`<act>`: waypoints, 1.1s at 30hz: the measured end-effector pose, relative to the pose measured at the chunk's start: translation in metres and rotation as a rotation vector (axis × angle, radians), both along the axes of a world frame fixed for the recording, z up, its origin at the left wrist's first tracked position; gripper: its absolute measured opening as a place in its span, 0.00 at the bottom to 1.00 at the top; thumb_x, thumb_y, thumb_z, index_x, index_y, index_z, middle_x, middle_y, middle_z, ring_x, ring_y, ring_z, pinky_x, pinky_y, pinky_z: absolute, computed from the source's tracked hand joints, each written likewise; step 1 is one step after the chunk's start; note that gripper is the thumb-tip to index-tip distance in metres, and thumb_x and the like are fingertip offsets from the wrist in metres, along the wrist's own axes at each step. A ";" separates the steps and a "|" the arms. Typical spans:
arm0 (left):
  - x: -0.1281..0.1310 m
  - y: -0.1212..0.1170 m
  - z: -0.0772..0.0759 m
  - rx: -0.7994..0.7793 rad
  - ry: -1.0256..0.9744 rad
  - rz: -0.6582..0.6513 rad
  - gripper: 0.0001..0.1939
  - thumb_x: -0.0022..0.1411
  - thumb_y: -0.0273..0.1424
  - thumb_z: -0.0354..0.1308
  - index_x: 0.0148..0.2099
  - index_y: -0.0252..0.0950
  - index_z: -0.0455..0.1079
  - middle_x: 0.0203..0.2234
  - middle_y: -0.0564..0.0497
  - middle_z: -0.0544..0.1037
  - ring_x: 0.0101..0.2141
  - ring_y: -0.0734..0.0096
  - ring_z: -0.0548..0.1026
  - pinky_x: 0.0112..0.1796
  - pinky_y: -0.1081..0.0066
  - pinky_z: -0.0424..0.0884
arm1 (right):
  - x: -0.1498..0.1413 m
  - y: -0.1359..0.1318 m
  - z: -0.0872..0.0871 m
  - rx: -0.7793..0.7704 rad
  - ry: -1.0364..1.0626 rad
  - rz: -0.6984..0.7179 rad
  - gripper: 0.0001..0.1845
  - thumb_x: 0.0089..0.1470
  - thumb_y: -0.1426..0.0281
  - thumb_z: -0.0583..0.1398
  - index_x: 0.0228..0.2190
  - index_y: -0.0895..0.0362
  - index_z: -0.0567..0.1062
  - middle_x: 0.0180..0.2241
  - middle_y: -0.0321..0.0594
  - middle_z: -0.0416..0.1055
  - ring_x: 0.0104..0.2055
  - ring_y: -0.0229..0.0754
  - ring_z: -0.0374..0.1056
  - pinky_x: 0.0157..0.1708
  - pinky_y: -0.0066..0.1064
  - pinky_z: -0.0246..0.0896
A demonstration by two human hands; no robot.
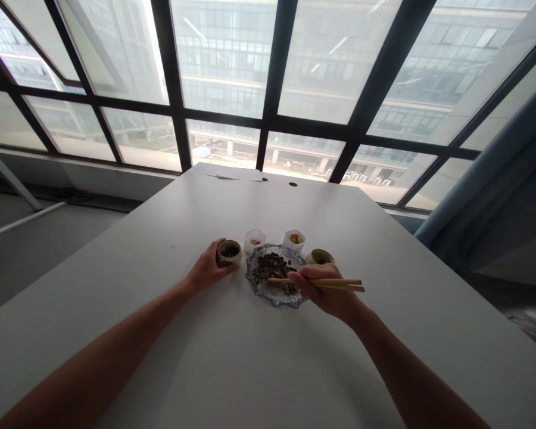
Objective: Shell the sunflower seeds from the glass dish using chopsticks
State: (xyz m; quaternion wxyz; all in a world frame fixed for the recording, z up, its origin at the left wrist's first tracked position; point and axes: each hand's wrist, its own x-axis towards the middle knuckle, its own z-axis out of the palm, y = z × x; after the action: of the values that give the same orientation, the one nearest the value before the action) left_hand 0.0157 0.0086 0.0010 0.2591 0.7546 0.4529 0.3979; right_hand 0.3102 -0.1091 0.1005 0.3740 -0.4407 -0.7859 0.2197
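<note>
My left hand [209, 266] is wrapped round a small ceramic cup [228, 261] that stands on the table and has dark bits inside. A pair of wooden chopsticks [339, 283] is gripped in my right hand [325, 289]. Their tips reach into a clear glass dish [277, 298] with a scalloped rim. Dark seeds [272, 265] are heaped in that dish; whether the tips pinch one is too small to tell. Just behind my right hand is a second ceramic cup [315, 256], partly hidden, with something dark in it.
Two small white plastic cups stand behind the dish: the left cup [250, 245] and the right cup [290, 243], each with brownish pieces. Papers [236, 173] lie at the far edge of the white table [232, 357], near two holes. Windows rise beyond; a blue-grey curtain [486, 161] hangs right.
</note>
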 end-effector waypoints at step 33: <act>0.237 0.002 0.073 0.227 0.683 -0.391 0.50 0.47 0.42 0.71 0.67 0.32 0.57 0.52 0.39 0.78 0.55 0.48 0.74 0.61 0.56 0.58 | 0.185 0.051 -0.055 -0.284 1.057 -0.459 0.28 0.42 0.48 0.73 0.20 0.61 0.76 0.13 0.38 0.69 0.13 0.33 0.62 0.10 0.22 0.57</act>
State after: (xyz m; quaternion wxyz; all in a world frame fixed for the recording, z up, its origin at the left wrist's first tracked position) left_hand 0.2523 0.0104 0.0743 0.0797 0.9390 0.3140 0.1151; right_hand 0.4954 -0.0578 0.0450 0.6897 -0.4761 -0.3407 0.4261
